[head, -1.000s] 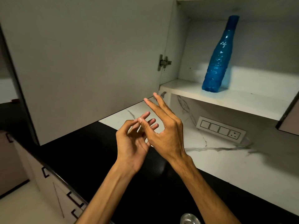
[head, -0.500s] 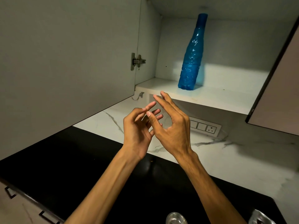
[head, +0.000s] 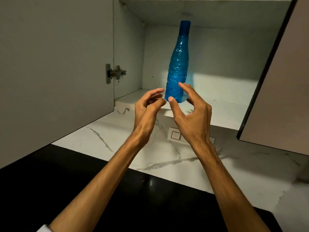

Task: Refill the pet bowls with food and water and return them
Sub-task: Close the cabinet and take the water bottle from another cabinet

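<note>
A tall blue plastic bottle (head: 177, 67) stands upright on the white shelf (head: 217, 113) of an open wall cupboard. Both hands are raised in front of its base. My left hand (head: 148, 108) is just left of the bottle, fingers loosely curled and holding nothing. My right hand (head: 190, 113) is just right of it, fingers spread and bent, its thumb in front of the bottle's bottom edge. Neither hand grips the bottle. No pet bowl is in view.
The cupboard's left door (head: 55, 67) stands open at the left, and another door (head: 280, 77) hangs open at the right. Below are a marble backsplash with a switch plate (head: 175, 135) and a black counter (head: 117, 198).
Both hands have risen and come apart, from touching each other below the shelf to either side of the bottle's base. The view has turned so the bottle is central.
</note>
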Motion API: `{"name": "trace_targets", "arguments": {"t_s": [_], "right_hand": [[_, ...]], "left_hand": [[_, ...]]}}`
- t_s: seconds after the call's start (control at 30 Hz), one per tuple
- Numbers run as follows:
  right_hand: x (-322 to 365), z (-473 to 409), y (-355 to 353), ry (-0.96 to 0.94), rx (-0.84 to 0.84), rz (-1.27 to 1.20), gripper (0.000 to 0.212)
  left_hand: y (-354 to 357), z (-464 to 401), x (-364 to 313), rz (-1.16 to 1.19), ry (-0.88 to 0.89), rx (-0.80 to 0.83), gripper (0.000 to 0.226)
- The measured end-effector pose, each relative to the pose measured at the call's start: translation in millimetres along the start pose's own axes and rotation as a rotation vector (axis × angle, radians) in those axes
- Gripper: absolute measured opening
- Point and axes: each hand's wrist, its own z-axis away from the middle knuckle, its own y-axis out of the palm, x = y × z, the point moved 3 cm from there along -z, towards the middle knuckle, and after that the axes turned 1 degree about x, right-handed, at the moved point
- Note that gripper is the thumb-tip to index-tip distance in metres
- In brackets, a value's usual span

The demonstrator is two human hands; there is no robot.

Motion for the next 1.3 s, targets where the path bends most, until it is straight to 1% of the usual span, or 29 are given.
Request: {"name": "trace_targets", "arguments": {"t_s": [0.07, 0.13, 0.2, 0.27, 0.47, 0.57, 0.67, 0.73, 0.87, 1.07, 1.3], "right_hand": [[-12, -17, -2, 0.02, -0.023, -0.001, 0.057], [-24, -34, -1, 0.054, -0.031, 0.003, 0.059], [-36, -51, 1, 0.109, -0.026, 0.008, 0.06], [-47, -69, 6, 0.183, -0.001, 0.019, 0.064], [-69, -121, 25, 0.364, 0.149, 0.094, 0.092], [-77, -142, 34, 0.425, 0.207, 0.096, 0.102], [-80, -156, 40, 0.457, 0.233, 0.072, 0.105], [-83, -161, 45, 0.471, 0.247, 0.053, 0.102], [-93, -165, 58, 0.492, 0.247, 0.011, 0.09], [-104, -169, 68, 0.523, 0.24, -0.02, 0.079], [-108, -172, 65, 0.537, 0.211, -0.083, 0.072]], "left_hand": [[9, -16, 3, -0.095, 0.037, -0.022, 0.048], [16, -32, 6, -0.196, 0.064, -0.041, 0.048], [25, -50, 11, -0.303, 0.086, -0.055, 0.049], [32, -66, 19, -0.387, 0.09, -0.072, 0.055], [52, -113, 37, -0.627, 0.042, -0.05, 0.085], [59, -134, 43, -0.654, 0.011, -0.05, 0.097], [65, -149, 44, -0.664, -0.017, -0.046, 0.103], [67, -156, 47, -0.682, -0.018, -0.054, 0.103], [70, -163, 55, -0.667, -0.059, -0.055, 0.101], [79, -166, 64, -0.637, -0.097, -0.031, 0.081], [85, -167, 64, -0.661, -0.105, -0.095, 0.078]]}}
